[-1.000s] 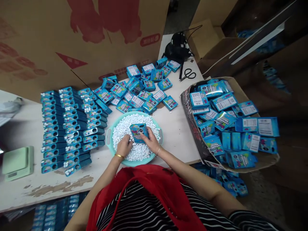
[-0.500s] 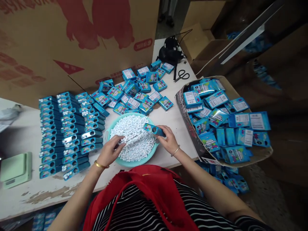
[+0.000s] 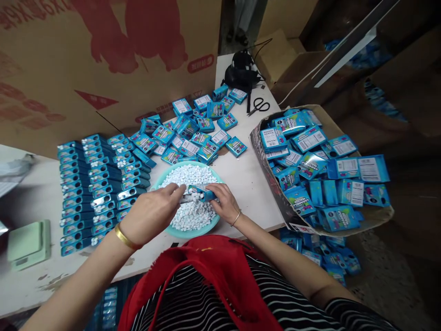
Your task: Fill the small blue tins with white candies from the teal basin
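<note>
My left hand (image 3: 156, 209) is closed around the end of a small greyish scoop (image 3: 186, 199), mostly hidden by my fingers, with white candies at its tip. The scoop's tip meets the opening of a small blue candy box (image 3: 207, 195), which lies tilted in my right hand (image 3: 223, 202) between thumb and fingers. Both hands are over a light green basin (image 3: 186, 234) heaped with small white candies (image 3: 195, 219). Left of the basin, rows of blue boxes (image 3: 101, 174) stand with round holes on top, several showing white candies at the holes.
Loose blue boxes (image 3: 189, 146) lie piled behind the basin. At right stands an open carton (image 3: 275, 193) full of more boxes. Scissors (image 3: 259, 106) and a black cap-like item (image 3: 242, 71) are at the back. A green scale (image 3: 27, 243) sits at left, and a large carton (image 3: 144, 92) walls the back.
My left hand has lifted from the candies and moved right with the scoop, up to the box. My right hand has brought the box slightly left and down over the basin.
</note>
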The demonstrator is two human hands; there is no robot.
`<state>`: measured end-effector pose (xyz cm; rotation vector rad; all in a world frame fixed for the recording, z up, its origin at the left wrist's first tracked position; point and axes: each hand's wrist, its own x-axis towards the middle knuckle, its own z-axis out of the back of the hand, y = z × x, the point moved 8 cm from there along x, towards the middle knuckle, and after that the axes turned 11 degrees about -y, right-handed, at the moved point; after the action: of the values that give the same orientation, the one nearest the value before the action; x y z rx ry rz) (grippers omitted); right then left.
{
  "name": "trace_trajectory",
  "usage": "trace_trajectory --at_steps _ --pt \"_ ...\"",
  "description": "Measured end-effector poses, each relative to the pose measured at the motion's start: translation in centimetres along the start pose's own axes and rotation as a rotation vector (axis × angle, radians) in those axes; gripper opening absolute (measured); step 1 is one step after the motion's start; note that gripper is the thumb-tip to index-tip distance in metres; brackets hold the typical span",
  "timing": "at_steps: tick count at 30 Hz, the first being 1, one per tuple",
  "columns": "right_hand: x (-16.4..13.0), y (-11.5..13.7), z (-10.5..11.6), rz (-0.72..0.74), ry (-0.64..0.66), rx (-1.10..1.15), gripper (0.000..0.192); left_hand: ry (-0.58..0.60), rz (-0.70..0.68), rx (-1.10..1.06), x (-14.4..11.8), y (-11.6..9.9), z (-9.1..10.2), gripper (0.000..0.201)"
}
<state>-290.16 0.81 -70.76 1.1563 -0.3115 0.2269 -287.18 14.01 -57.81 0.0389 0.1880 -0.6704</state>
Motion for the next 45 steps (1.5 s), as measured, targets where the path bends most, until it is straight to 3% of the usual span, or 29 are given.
trace_trajectory --at_steps 5,9,11,13,15,17,20,24,29,35,39,45 --pt "0.0 0.0 -0.2 0.008 -0.013 -0.001 0.039 -0.020 -0.011 -0.064 0.1 -1.1 1.0 0.034" --pt "0.0 -0.6 0.4 -0.021 -0.043 0.010 0.038 -0.075 0.101 -0.061 -2.2 2.5 -0.7 0.024" --pt "0.0 -1.1 0.9 -0.049 -0.071 0.023 0.038 -0.028 0.210 -0.058 -4.2 5.2 -3.8 0.023" --pt "0.0 -1.7 1.6 -0.092 -0.107 0.032 0.037 0.094 0.303 -0.064 -6.2 7.2 -8.5 0.021" --pt "0.0 -2.3 2.2 -0.139 -0.135 0.035 0.036 0.167 0.355 -0.115 -7.2 7.7 -13.2 0.018" --pt "0.1 -2.8 2.5 -0.178 -0.151 0.042 0.034 0.137 0.395 -0.205 -6.8 6.9 -16.8 0.019" --pt "0.0 -3.5 2.4 -0.231 -0.168 0.070 0.033 0.050 0.442 -0.297 -4.6 5.3 -20.0 0.026" --pt "-0.6 -4.2 2.1 -0.291 -0.189 0.096 0.033 -0.005 0.464 -0.384 -3.6 4.9 -21.3 0.029" --pt "-0.8 -4.0 2.4 -0.273 -0.178 0.055 0.032 -0.069 0.454 -0.516 -5.3 6.0 -19.7 0.030" --pt "-0.2 -2.3 3.0 -0.093 -0.113 -0.064 0.036 -0.229 0.321 -0.693 -5.0 5.5 -12.1 0.029" --pt "-0.1 -1.0 2.1 -0.006 -0.060 -0.071 0.041 -0.186 0.177 -0.593 -3.6 4.2 -7.2 0.028" --pt "-0.2 -0.1 0.2 0.006 -0.018 -0.033 0.042 0.004 0.040 -0.189 -1.3 1.9 -2.6 0.027"
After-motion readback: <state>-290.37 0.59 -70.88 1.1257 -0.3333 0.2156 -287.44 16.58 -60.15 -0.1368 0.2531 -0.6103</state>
